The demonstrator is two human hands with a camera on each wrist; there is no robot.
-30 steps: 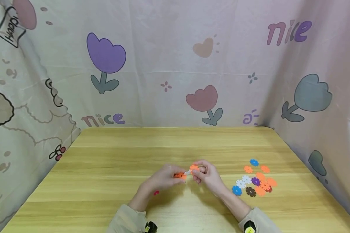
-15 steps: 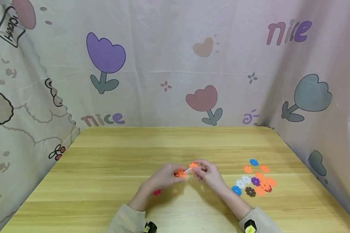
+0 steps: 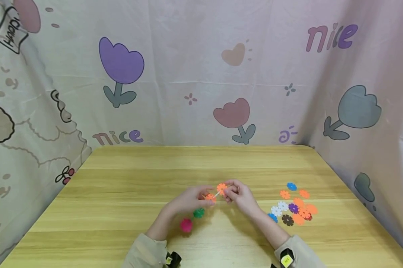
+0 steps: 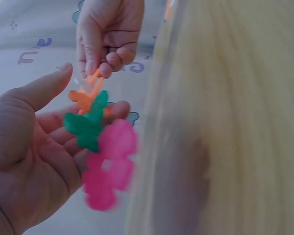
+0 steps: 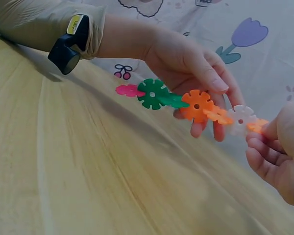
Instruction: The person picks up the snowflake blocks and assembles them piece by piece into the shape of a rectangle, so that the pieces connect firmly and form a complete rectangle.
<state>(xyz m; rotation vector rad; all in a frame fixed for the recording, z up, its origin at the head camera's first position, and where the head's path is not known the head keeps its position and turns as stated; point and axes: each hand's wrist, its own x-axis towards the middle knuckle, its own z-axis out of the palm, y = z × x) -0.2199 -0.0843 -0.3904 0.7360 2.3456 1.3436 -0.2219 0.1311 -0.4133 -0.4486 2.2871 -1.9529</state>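
A chain of slotted flower-shaped plastic discs hangs slanting between my hands. My right hand [image 3: 244, 201] pinches the orange end disc [image 3: 221, 189] between thumb and fingers. A white disc [image 5: 240, 121] joins it to more orange discs [image 5: 196, 105], then green discs [image 5: 153, 94] and a pink disc [image 3: 186, 225] at the far end. My left hand [image 3: 187, 200] is beside the chain's middle, its thumb [image 4: 49, 88] lifted away and its fingers loosely bent behind the orange and green discs. In the left wrist view the pink disc is blurred.
Loose flower discs lie on the wooden table [image 3: 127, 186] at the right: several orange discs [image 3: 298, 203], white discs [image 3: 276, 211], a purple disc [image 3: 293, 208], a brown disc [image 3: 287, 220] and a blue disc [image 3: 291, 186]. A printed curtain [image 3: 174, 56] stands behind the table.
My left hand has loosened from the orange discs. The chain's green and pink end has come out from beneath that hand, while my right hand has kept its pinch and moved slightly up.
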